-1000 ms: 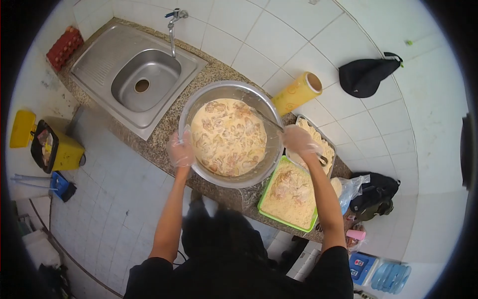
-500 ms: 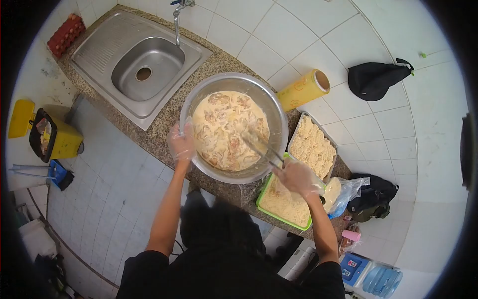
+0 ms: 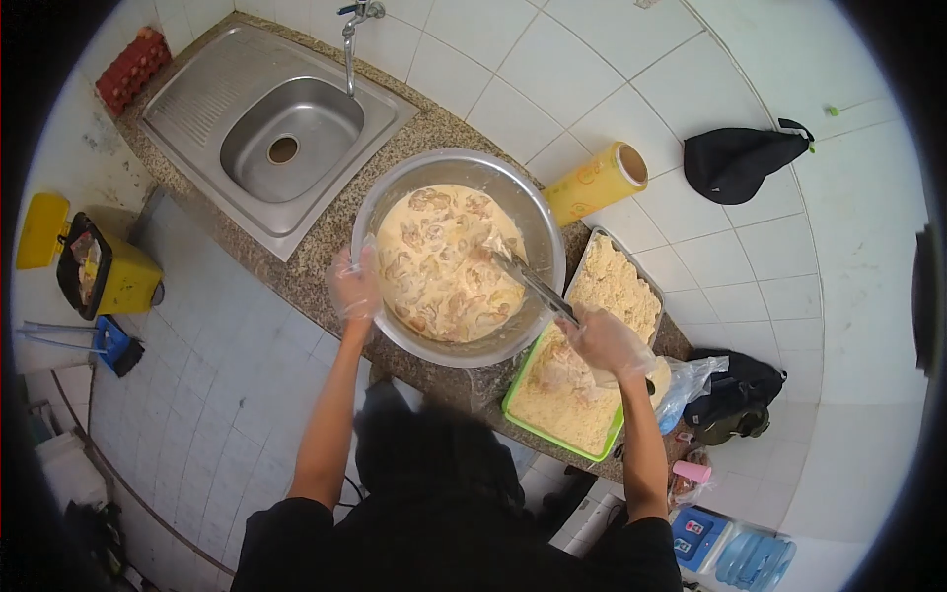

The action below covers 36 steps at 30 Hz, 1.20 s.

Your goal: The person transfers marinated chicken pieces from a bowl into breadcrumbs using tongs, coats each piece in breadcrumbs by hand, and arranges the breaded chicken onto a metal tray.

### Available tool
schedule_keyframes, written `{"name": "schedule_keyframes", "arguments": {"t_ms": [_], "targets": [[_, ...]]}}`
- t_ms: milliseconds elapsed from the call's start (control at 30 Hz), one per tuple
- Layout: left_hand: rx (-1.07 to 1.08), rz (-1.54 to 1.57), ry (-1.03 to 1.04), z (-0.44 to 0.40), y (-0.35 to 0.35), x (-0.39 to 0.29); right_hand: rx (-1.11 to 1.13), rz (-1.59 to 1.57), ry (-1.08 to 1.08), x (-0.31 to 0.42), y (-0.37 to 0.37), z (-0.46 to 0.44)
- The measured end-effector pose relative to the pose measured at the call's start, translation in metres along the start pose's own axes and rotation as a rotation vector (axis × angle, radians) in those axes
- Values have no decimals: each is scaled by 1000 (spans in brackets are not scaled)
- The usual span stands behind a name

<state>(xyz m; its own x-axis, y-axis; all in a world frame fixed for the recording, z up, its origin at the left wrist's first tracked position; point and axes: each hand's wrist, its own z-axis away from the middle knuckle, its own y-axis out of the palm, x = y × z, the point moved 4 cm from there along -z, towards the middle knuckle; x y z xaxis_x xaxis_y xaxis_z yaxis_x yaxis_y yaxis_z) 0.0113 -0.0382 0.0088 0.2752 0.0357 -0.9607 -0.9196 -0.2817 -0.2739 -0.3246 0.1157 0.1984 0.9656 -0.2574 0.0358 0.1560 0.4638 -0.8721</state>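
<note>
A large metal bowl (image 3: 543, 222) holds pieces in a creamy batter (image 3: 444, 259). My left hand (image 3: 354, 286), in a clear plastic glove, grips the bowl's left rim. In my gloved right hand (image 3: 607, 340) are metal tongs (image 3: 538, 286), whose tips reach into the batter at the bowl's right side around a piece. Below that hand, a green-rimmed tray (image 3: 562, 443) contains pale crumbs with a few pieces on top. Beside it lies a metal tray (image 3: 659, 288) of coated pieces.
A steel sink (image 3: 286, 148) with a tap (image 3: 349, 49) is at upper left. Behind the bowl stands a yellow film roll (image 3: 597, 184). A plastic bag (image 3: 691, 385) and a dark bag (image 3: 735, 390) lie at right. Red egg trays (image 3: 133, 71) sit far left.
My right hand has moved down and right from over the metal tray, and the tongs' tips have gone into the batter. My left hand stays on the rim. The camera view has shifted slightly.
</note>
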Motion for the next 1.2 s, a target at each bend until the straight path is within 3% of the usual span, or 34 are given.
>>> {"name": "schedule_keyframes", "arguments": {"t_ms": [67, 200, 300, 400, 500, 600, 700, 900, 1000, 1033, 1200], "targets": [[20, 31, -20, 1, -4, -14, -18, 32, 40, 20, -3, 13], [5, 29, 8, -1, 3, 0, -48, 201, -136, 25, 78, 0], [31, 4, -22, 2, -2, -5, -17, 109, -193, 48, 67, 17], [39, -39, -14, 0, -3, -4, 50, -28, 62, 43, 47, 11], [8, -53, 3, 1, 1, 2, 39, -62, 24, 27, 57, -18], [13, -28, 1, 1, -1, -3, -40, 25, -158, 19, 84, -51], [6, -18, -7, 0, 0, 0, -94, -49, -152, 9, 66, -38], [18, -9, -7, 2, -2, -4, -159, 93, -26, 25, 44, 0], [9, -7, 15, 0, 0, -1, -190, 143, -229, 38, 74, 8], [-3, -30, 23, 1, 0, -2, -59, 173, -171, 40, 80, 11], [-5, -124, 13, 0, -1, 6, 20, -159, 6, 39, 59, 24]]}}
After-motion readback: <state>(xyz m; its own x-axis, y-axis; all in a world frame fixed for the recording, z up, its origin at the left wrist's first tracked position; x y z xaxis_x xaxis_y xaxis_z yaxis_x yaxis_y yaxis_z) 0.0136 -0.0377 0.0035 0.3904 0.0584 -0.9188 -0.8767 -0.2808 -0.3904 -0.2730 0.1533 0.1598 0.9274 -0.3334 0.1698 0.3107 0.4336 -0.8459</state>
